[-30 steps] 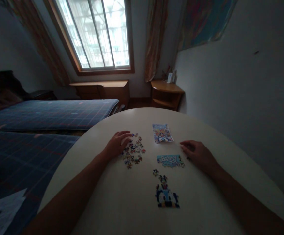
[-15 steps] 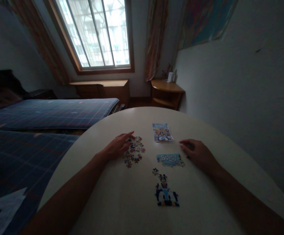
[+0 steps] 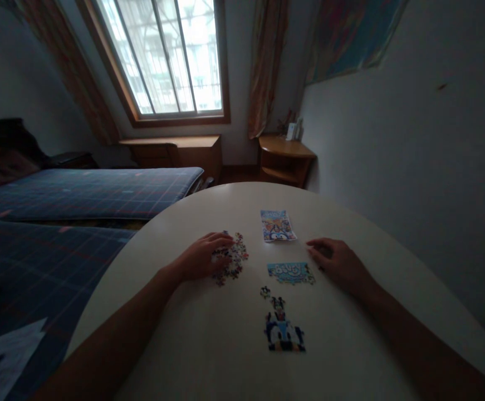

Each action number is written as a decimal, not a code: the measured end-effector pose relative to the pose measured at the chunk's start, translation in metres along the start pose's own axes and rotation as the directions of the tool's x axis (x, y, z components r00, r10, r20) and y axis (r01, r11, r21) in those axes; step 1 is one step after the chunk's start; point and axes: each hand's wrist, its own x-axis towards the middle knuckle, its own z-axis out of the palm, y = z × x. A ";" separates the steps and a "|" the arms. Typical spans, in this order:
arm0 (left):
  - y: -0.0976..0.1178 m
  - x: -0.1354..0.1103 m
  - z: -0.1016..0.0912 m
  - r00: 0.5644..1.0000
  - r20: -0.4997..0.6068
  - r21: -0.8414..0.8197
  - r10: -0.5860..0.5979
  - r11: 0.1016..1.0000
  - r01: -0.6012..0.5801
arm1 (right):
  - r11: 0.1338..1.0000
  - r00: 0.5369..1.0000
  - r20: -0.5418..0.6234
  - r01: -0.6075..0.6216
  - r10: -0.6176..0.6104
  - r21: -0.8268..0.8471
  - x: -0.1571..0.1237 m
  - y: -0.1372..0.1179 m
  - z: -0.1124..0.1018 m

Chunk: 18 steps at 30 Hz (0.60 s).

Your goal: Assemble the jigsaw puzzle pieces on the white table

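Note:
My left hand [image 3: 206, 256] lies over the left side of a pile of loose jigsaw pieces [image 3: 238, 253], its fingers apart and touching some of them. On the right, my right hand [image 3: 336, 259] rests on the table with its fingers loosely bent and nothing visible in them. A small dark piece [image 3: 321, 269] lies under its edge. Between the hands is a joined light-blue puzzle strip [image 3: 291, 273] with lettering. Nearer to me sits a joined section with a dark-blue character face [image 3: 284, 337]; a few joined pieces [image 3: 278, 303] and a small cluster [image 3: 265, 292] are just above it.
A printed picture sheet [image 3: 278, 225] lies beyond the strip on the round white table [image 3: 200, 345]. A bed with a blue checked cover [image 3: 100, 189] stands at the left, with papers [image 3: 8, 356] on it. A wall [image 3: 413, 167] runs along the right.
My left hand has shifted slightly, its fingers now lower and spread over the loose pieces instead of pointing past the pile's far edge. My right hand stays in place.

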 end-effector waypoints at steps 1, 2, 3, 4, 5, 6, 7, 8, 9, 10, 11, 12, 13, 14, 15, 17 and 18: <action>0.001 0.001 0.004 0.999 -0.021 0.017 -0.031 0.999 0.031 | 1.000 1.000 -0.002 -0.002 0.002 -0.002 0.000 0.000 0.000; 0.002 0.003 0.009 0.997 -0.031 0.036 -0.064 0.997 0.065 | 1.000 1.000 -0.003 -0.002 0.002 -0.003 0.000 0.000 0.000; 0.003 0.005 0.013 0.995 -0.021 0.054 -0.094 0.994 0.095 | 1.000 1.000 -0.002 -0.001 0.001 -0.003 0.000 0.000 0.000; 0.004 0.007 0.016 0.993 0.002 0.068 -0.115 0.991 0.115 | 1.000 1.000 0.001 -0.001 0.001 -0.002 0.000 0.000 0.000; 0.005 0.009 0.018 0.991 0.032 0.077 -0.127 0.989 0.124 | 1.000 1.000 0.004 -0.001 0.001 -0.001 0.000 0.000 0.000; 0.006 0.010 0.020 0.990 0.062 0.080 -0.126 0.989 0.121 | 1.000 1.000 0.007 0.002 -0.002 0.000 0.001 0.000 0.001; 0.007 0.011 0.020 0.990 0.084 0.078 -0.116 0.991 0.110 | 1.000 1.000 0.004 0.006 -0.006 -0.001 0.001 0.001 0.001; 0.009 0.011 0.019 0.990 0.098 0.072 -0.099 0.993 0.093 | 1.000 1.000 -0.002 0.010 -0.010 -0.001 0.001 0.001 0.001; 0.010 0.011 0.018 0.992 0.101 0.062 -0.079 0.995 0.073 | 1.000 1.000 -0.006 0.014 -0.014 0.000 0.001 0.001 0.002; 0.011 0.011 0.017 0.994 0.096 0.051 -0.061 0.997 0.056 | 1.000 1.000 -0.009 0.018 -0.018 0.000 0.001 0.001 0.002; 0.013 0.011 0.016 0.995 0.083 0.039 -0.047 0.998 0.043 | 1.000 1.000 -0.010 0.022 -0.022 0.001 0.001 0.002 0.002; 0.014 0.011 0.016 0.997 0.063 0.032 -0.036 0.999 0.034 | 1.000 1.000 -0.013 0.024 -0.024 -0.001 0.001 0.002 0.002; 0.015 0.011 0.016 0.999 0.040 0.030 -0.028 0.999 0.027 | 1.000 1.000 -0.014 0.024 -0.024 -0.005 0.001 0.002 0.002; 0.016 0.012 0.017 1.000 0.013 0.033 -0.020 0.999 0.019 | 1.000 1.000 -0.013 0.022 -0.022 -0.009 0.001 0.002 0.002; 0.017 0.013 0.019 1.000 -0.012 0.040 -0.009 0.999 0.009 | 1.000 1.000 -0.012 0.018 -0.018 -0.012 0.000 0.002 0.002; 0.019 0.017 0.021 0.999 -0.048 0.061 0.025 0.998 -0.022 | 1.000 1.000 -0.004 0.010 -0.010 -0.006 0.000 0.001 0.002; 0.019 0.020 0.022 0.998 -0.054 0.070 0.042 0.997 -0.038 | 1.000 1.000 0.001 0.007 -0.007 0.001 0.000 0.000 0.001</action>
